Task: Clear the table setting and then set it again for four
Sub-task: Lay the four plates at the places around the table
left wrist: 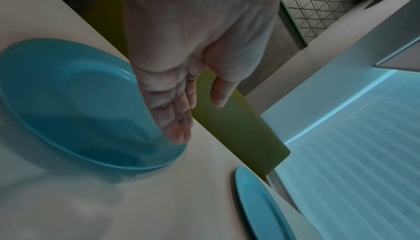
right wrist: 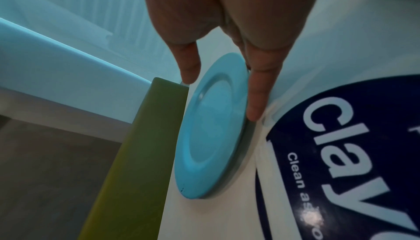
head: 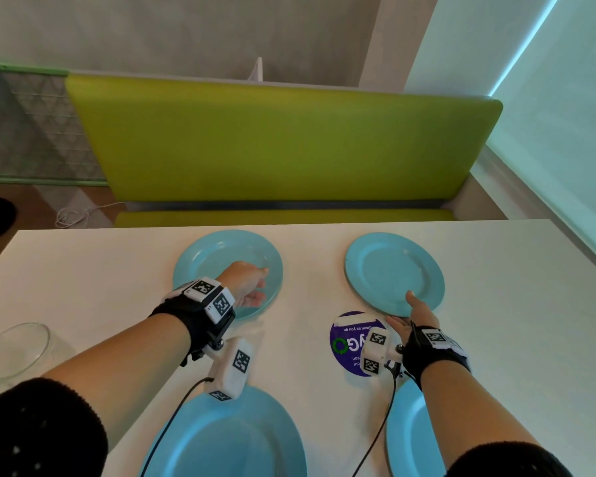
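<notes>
The left hand (head: pixel 245 284) hovers with straight, relaxed fingers over the far-left round blue plate (head: pixel 207 256), holding nothing. The right hand (head: pixel 410 316) has its thumb on top of the near rim of the far-right round blue plate (head: pixel 393 270) and its fingers (right wrist: pixel 256 100) straight along the edge; whether they reach under cannot be told. Both plates lie on the white table (head: pixel 83 270). Just beside the right hand is a round dark-blue sticker (head: pixel 344 342). Two more blue plates (head: pixel 234 438) lie nearer, and clear glass bowls (head: pixel 14 349) stand at the left. A green padded bench (head: pixel 272 142) stands beyond.
</notes>
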A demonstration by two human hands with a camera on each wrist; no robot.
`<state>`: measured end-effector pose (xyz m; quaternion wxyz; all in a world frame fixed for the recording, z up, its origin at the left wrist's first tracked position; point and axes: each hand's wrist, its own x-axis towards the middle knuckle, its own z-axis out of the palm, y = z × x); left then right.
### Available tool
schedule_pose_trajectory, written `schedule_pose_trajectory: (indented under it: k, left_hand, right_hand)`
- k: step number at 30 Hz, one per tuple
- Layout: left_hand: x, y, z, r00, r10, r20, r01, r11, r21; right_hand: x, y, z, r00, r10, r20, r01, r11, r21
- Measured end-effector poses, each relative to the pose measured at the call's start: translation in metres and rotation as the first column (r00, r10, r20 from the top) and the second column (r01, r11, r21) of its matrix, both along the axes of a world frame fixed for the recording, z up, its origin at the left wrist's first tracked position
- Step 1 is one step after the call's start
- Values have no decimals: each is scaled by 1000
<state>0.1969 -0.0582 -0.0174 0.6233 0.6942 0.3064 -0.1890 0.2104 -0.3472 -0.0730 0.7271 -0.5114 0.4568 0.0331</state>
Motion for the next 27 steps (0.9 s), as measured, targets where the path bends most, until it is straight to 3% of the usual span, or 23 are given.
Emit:
schedule_pose_trajectory:
  k: [8, 20, 27]
  left_hand:
    - [0, 2, -2, 1000, 13, -2, -13, 1000, -6]
    - [-10, 9, -11, 998, 49, -31, -50, 999, -15]
    - [-23, 18, -13, 997, 70, -38, -72, 996, -51]
  right_hand:
    - [6, 5, -2, 999, 33, -25, -33, 999, 12]
    - [5, 6, -2, 986, 125, -108, -136, 985, -102]
    - [-5, 14, 4, 978, 174, -115, -182, 981, -71]
